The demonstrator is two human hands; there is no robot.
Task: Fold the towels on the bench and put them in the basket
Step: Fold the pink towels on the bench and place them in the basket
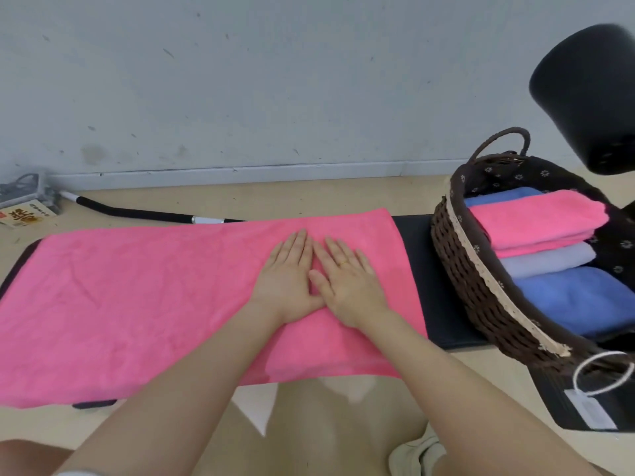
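Flat on the pink towel [137, 297], left hand [287, 280] and right hand [347, 286] side by side, fingers straight, pinching nothing. Spread across the black bench [443, 304], looking unfolded or folded only once. Farther right, folded towels already stacked in the wicker basket [460, 269]; probably near the end.

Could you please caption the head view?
Both hands press flat on a pink towel beside the basket.

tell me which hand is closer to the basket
Right. The right hand lies flat on the pink towel on the side towards the basket; the left hand lies just beyond it, farther away.
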